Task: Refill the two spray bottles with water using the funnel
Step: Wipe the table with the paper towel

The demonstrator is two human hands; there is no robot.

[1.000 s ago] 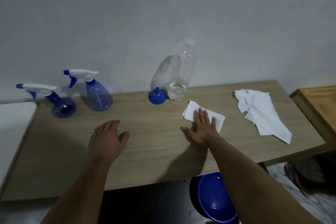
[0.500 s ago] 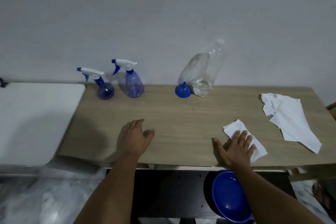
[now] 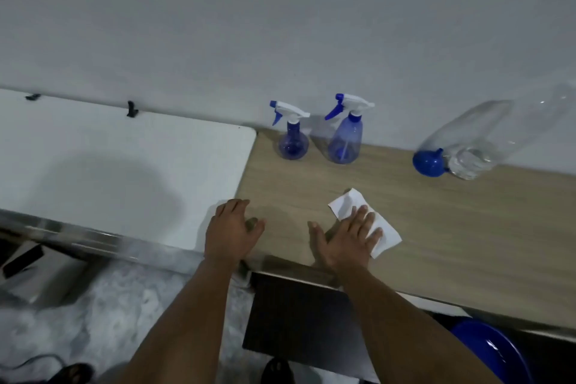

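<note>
Two blue spray bottles with white triggers stand by the wall: a small round one point(image 3: 293, 143) and a taller one point(image 3: 345, 140) to its right. A blue funnel point(image 3: 429, 163) lies mouth-down further right, beside a large clear water bottle point(image 3: 486, 140) with a little water in it. My left hand point(image 3: 232, 229) rests flat and open on the near left corner of the wooden table point(image 3: 467, 227). My right hand point(image 3: 346, 238) presses flat on a folded white paper towel point(image 3: 381, 235), fingers spread.
A white table point(image 3: 109, 171) adjoins on the left. A blue basin point(image 3: 495, 352) sits under the wooden table at lower right, next to a dark panel point(image 3: 299, 318). The wall runs right behind the bottles.
My right hand has slid the paper towel leftward across the table, ending close to my left hand. The view has swung left, and the crumpled white paper at the right is out of frame.
</note>
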